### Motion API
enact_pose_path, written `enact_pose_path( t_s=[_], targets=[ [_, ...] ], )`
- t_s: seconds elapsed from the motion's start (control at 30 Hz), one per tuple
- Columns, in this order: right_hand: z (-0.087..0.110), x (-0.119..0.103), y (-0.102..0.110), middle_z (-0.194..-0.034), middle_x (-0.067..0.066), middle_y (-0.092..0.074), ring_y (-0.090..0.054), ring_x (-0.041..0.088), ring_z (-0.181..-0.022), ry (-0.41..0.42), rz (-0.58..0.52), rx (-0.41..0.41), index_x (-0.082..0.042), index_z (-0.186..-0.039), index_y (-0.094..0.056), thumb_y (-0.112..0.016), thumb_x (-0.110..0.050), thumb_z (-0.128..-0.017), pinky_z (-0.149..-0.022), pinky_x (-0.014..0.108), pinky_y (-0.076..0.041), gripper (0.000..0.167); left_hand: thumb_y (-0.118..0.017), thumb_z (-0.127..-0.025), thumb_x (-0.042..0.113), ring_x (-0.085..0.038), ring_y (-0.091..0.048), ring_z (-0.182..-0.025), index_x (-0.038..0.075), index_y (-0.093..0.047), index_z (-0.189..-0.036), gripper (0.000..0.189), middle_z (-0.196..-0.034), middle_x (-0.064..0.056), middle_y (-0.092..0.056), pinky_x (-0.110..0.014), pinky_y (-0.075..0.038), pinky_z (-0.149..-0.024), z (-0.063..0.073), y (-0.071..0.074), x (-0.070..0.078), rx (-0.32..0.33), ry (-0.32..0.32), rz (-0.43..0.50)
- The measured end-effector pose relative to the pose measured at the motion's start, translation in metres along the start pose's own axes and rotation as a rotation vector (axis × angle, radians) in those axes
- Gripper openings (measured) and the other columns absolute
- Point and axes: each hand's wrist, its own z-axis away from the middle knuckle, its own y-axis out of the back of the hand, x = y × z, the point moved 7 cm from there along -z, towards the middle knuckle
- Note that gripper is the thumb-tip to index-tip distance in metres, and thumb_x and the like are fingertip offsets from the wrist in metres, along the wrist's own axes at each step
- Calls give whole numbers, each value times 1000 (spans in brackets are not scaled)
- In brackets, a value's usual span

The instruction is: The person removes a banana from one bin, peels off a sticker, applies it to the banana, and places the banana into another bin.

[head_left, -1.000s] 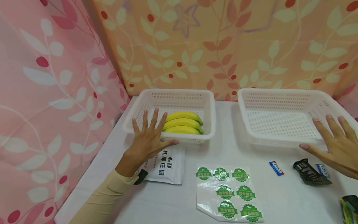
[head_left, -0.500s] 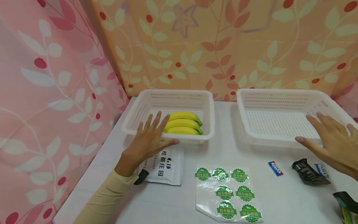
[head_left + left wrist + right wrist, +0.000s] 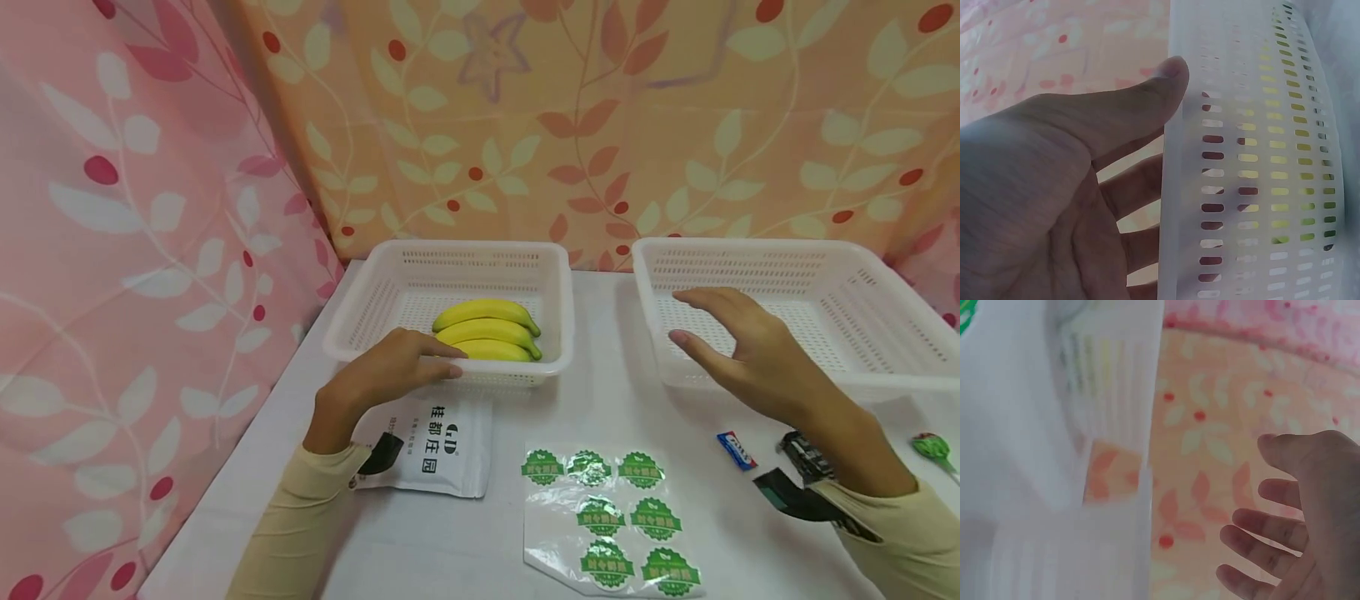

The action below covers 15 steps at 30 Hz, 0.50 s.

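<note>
From where I stand, the left hand (image 3: 397,367) is at the near rim of the left basket (image 3: 566,317), thumb on the outer side and fingers over into the inside. Through the slots in the wall, bits of the fingers show in the left wrist view, but their ends are hidden, so I cannot tell whether they grip anything. The thumb and fingers straddle the rim, I'd judge, because the wall stands between the arm and what lies inside.

Three bananas (image 3: 487,333) rest in that basket, close against its near wall. They nest side by side, stems all pointing right, probably because their matching curves sit snugly that way, and the walls seem to keep them gathered.

The right hand (image 3: 757,358) hangs in front of the right basket (image 3: 750,243), thumb well apart from loosely bent fingers, with nothing in its hold. The right wrist view shows a gap between it and the basket edge, so it bears no weight there.

On the white table (image 3: 427,550), a white pouch (image 3: 450,450) lies flat beneath the left wrist, and a sticker sheet (image 3: 555,521) lies printed side up. A small blue sweet (image 3: 737,451) sits near a dark packet (image 3: 802,454), which the right wrist partly hides; a lollipop (image 3: 932,447) lies farther right.
</note>
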Motion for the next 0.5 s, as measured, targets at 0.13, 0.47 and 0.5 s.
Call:
enact_pose_path(
  t_s=[0.13,0.47,0.5],
  targets=[
    [-21,-35,-22,-141,15,-65,-60,39,-131,117,-80,1,-8,-141,-65,-81,-15,-94,-96,66,-54,50,-75,-101,32,-17,-67,-109,18,-75,-135,37,-128,0,-75,-43,-54,-98,-1,-1,-2,-8,0,14],
    [-81,-84,-91,-135,8,-70,-68,27,-118,-16,-348,-326,-10,-140,-67,-69,-32,-104,-101,51,-56,43,-75,-101,33,-17,-66,-110,18,-75,-135,38,-128,1,-74,-44,-53,-101,-4,-2,-6,-9,15,8],
    [-87,-87,-98,-134,8,-70,-68,27,-119,-38,-370,-366,-11,-140,-67,-69,-34,-103,-102,51,-56,44,-75,-101,33,-17,-65,-109,18,-75,-135,37,-128,1,-74,-43,-53,-100,-5,-2,-7,-11,19,8]
  ],
)
